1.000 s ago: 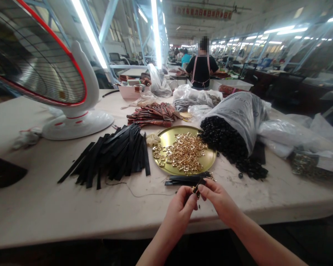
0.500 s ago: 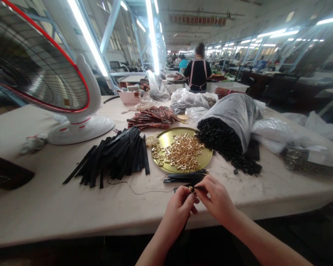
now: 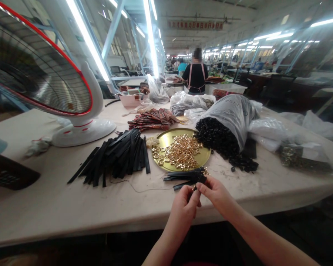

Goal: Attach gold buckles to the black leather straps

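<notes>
Close together at the table's front edge, my two hands work on one small piece. My left hand (image 3: 184,207) is closed on a gold buckle (image 3: 194,188), partly hidden by the fingers. In a pinch, my right hand (image 3: 218,194) holds a black strap (image 3: 202,179) at that buckle. Just beyond my fingers lies a small bundle of black straps (image 3: 180,176) with gold metal at its right end. Behind it stands a round gold tray (image 3: 161,138) heaped with square gold buckles (image 3: 183,151). Loose black strips (image 3: 118,159) fan out to the left.
Small black pieces (image 3: 216,135) spill from a plastic bag (image 3: 235,111) at the right. A white and red fan (image 3: 84,129) stands at the left. Brown strips (image 3: 154,119) lie behind the tray. A person (image 3: 196,75) in an apron stands farther back.
The black strap in my right hand has turned up and over the buckle, and my right thumb now presses near it. The view has shifted slightly.
</notes>
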Demonstrator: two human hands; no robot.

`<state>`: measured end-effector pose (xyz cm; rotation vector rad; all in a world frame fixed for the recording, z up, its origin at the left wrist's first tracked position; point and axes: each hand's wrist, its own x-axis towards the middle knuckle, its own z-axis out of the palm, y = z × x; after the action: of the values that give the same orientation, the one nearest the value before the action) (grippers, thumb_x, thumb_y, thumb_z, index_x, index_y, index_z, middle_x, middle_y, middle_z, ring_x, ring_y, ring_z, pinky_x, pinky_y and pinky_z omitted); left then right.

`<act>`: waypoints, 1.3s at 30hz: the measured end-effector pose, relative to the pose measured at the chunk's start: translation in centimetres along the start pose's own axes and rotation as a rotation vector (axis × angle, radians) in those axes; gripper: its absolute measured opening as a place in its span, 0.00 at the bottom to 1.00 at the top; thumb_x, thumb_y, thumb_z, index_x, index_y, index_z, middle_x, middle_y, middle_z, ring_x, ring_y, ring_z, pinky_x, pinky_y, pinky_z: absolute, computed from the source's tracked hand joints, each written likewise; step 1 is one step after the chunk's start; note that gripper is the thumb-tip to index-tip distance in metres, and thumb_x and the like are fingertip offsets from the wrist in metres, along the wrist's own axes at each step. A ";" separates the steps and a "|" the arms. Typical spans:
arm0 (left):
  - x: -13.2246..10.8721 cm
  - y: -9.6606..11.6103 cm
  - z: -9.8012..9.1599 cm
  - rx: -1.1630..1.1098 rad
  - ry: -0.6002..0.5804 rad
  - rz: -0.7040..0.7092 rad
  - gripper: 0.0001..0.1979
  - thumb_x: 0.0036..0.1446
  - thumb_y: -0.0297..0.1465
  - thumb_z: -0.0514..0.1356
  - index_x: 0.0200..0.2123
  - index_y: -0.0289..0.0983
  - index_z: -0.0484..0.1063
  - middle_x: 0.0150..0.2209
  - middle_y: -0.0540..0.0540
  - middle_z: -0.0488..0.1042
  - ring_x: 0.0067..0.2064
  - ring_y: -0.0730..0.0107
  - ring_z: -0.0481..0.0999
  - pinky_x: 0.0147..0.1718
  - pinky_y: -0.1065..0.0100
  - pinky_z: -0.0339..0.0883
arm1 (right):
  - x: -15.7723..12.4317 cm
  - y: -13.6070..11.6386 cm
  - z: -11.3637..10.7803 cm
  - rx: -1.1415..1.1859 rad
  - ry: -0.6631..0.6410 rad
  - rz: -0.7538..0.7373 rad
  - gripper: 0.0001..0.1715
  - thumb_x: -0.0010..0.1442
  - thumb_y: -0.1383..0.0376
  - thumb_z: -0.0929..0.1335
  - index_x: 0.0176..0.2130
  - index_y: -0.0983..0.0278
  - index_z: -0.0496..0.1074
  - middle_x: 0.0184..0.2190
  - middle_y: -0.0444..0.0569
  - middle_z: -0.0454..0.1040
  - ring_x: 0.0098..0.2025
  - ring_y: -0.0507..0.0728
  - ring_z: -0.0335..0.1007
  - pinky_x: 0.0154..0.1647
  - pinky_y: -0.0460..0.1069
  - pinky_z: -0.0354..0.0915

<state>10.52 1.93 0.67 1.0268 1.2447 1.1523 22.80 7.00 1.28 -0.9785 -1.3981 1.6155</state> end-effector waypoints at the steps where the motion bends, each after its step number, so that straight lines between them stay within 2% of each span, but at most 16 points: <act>1: 0.1 -0.1 0.0 0.012 0.005 0.013 0.14 0.53 0.42 0.54 0.26 0.37 0.59 0.20 0.56 0.64 0.15 0.83 0.57 0.14 0.77 0.51 | 0.0 0.0 0.0 -0.042 0.043 -0.043 0.14 0.50 0.57 0.69 0.26 0.65 0.66 0.21 0.41 0.63 0.25 0.49 0.57 0.26 0.46 0.55; 3: 0.2 -0.1 -0.1 0.021 0.001 0.030 0.13 0.53 0.41 0.54 0.27 0.37 0.60 0.21 0.54 0.65 0.17 0.80 0.61 0.16 0.76 0.56 | 0.0 0.1 0.0 0.030 0.044 -0.002 0.14 0.50 0.58 0.69 0.25 0.66 0.65 0.19 0.40 0.62 0.23 0.48 0.56 0.25 0.45 0.54; 6: 0.5 0.0 -0.3 -0.018 -0.009 0.007 0.14 0.51 0.42 0.56 0.27 0.37 0.61 0.21 0.54 0.66 0.19 0.78 0.64 0.19 0.74 0.59 | 0.4 0.5 0.1 0.354 -0.040 0.256 0.13 0.50 0.60 0.69 0.25 0.66 0.65 0.17 0.39 0.62 0.19 0.47 0.55 0.22 0.45 0.54; 8: 0.8 0.0 -0.5 -0.055 -0.016 -0.025 0.14 0.50 0.42 0.57 0.26 0.37 0.61 0.20 0.54 0.66 0.19 0.78 0.64 0.19 0.74 0.59 | 0.7 0.9 0.1 0.507 -0.069 0.395 0.11 0.50 0.61 0.69 0.26 0.66 0.65 0.18 0.40 0.64 0.20 0.48 0.59 0.23 0.45 0.57; 11: 1.2 -0.3 -0.7 -0.059 -0.011 -0.033 0.13 0.50 0.40 0.57 0.27 0.36 0.62 0.20 0.54 0.66 0.19 0.77 0.65 0.20 0.74 0.60 | 1.2 1.2 0.2 0.559 -0.086 0.440 0.10 0.50 0.61 0.69 0.26 0.66 0.66 0.19 0.41 0.66 0.21 0.49 0.61 0.25 0.46 0.60; 15: 1.5 -0.8 -0.9 -0.015 0.021 -0.018 0.12 0.53 0.40 0.55 0.28 0.36 0.63 0.22 0.53 0.67 0.21 0.77 0.66 0.21 0.74 0.61 | 1.6 1.3 0.3 0.407 -0.037 0.305 0.13 0.50 0.60 0.70 0.26 0.66 0.64 0.18 0.38 0.61 0.19 0.47 0.55 0.23 0.45 0.55; 17: 1.7 -1.1 -1.0 0.010 0.038 -0.027 0.13 0.53 0.40 0.54 0.28 0.36 0.63 0.22 0.53 0.68 0.20 0.77 0.65 0.20 0.74 0.60 | 1.6 1.4 0.3 0.196 0.018 0.184 0.13 0.52 0.59 0.68 0.26 0.65 0.64 0.19 0.39 0.60 0.20 0.47 0.53 0.23 0.45 0.53; 21: 2.1 -1.5 -1.0 0.058 0.069 -0.032 0.13 0.53 0.40 0.54 0.26 0.37 0.62 0.22 0.52 0.68 0.18 0.77 0.65 0.19 0.74 0.59 | 1.3 1.7 -0.1 -0.391 0.119 -0.173 0.09 0.53 0.60 0.67 0.27 0.63 0.67 0.24 0.44 0.65 0.28 0.53 0.59 0.30 0.48 0.57; 23: 2.2 -1.4 -1.1 0.058 0.079 -0.033 0.12 0.53 0.40 0.54 0.26 0.37 0.62 0.22 0.52 0.68 0.18 0.77 0.65 0.18 0.74 0.58 | 1.3 1.9 -0.3 -0.551 0.128 -0.307 0.06 0.53 0.61 0.67 0.28 0.61 0.69 0.27 0.47 0.66 0.30 0.55 0.61 0.32 0.50 0.57; 25: 2.1 -1.1 -1.2 0.047 0.073 -0.044 0.13 0.52 0.41 0.55 0.25 0.37 0.61 0.21 0.53 0.68 0.17 0.78 0.63 0.17 0.75 0.56 | 1.5 2.1 -0.5 -0.545 0.108 -0.309 0.06 0.54 0.61 0.66 0.29 0.61 0.69 0.27 0.46 0.66 0.30 0.55 0.61 0.32 0.49 0.57; 29: 1.8 -0.2 -1.7 0.038 0.016 -0.088 0.15 0.48 0.42 0.58 0.22 0.38 0.58 0.16 0.56 0.66 0.15 0.81 0.57 0.14 0.76 0.50 | 1.3 1.7 -0.4 -0.380 0.034 -0.157 0.10 0.55 0.58 0.65 0.27 0.62 0.64 0.22 0.43 0.63 0.26 0.53 0.59 0.27 0.48 0.56; 33: 1.6 0.1 -2.0 0.127 0.059 -0.084 0.17 0.44 0.40 0.61 0.18 0.38 0.55 0.13 0.58 0.61 0.13 0.83 0.54 0.13 0.77 0.47 | -0.4 0.2 0.2 -0.454 0.006 -0.341 0.11 0.59 0.61 0.60 0.30 0.63 0.68 0.28 0.47 0.66 0.32 0.55 0.62 0.33 0.49 0.59; 36: 1.4 0.1 -1.8 0.126 0.082 -0.069 0.14 0.44 0.39 0.61 0.26 0.38 0.60 0.14 0.58 0.63 0.13 0.80 0.56 0.12 0.77 0.50 | -1.5 -0.7 0.3 -0.464 -0.088 -0.421 0.15 0.61 0.62 0.58 0.36 0.63 0.71 0.33 0.50 0.69 0.37 0.56 0.65 0.39 0.50 0.60; 38: 1.3 0.1 -1.6 0.133 0.032 -0.063 0.16 0.45 0.39 0.59 0.36 0.38 0.62 0.16 0.58 0.65 0.14 0.79 0.58 0.12 0.76 0.51 | -1.3 -0.6 -0.3 -0.475 -0.137 -0.404 0.19 0.62 0.60 0.56 0.33 0.64 0.72 0.30 0.50 0.70 0.35 0.55 0.65 0.37 0.50 0.61; 39: 1.3 0.2 -1.6 0.158 0.008 -0.061 0.16 0.46 0.39 0.59 0.38 0.38 0.64 0.16 0.57 0.66 0.14 0.79 0.58 0.12 0.76 0.51 | -0.7 -0.5 -0.9 -0.488 -0.139 -0.382 0.21 0.63 0.60 0.55 0.31 0.64 0.71 0.28 0.49 0.69 0.33 0.54 0.66 0.35 0.49 0.61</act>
<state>8.88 3.14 0.52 1.0936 1.3818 1.0247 24.00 6.74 1.75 -0.8029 -1.9947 1.0972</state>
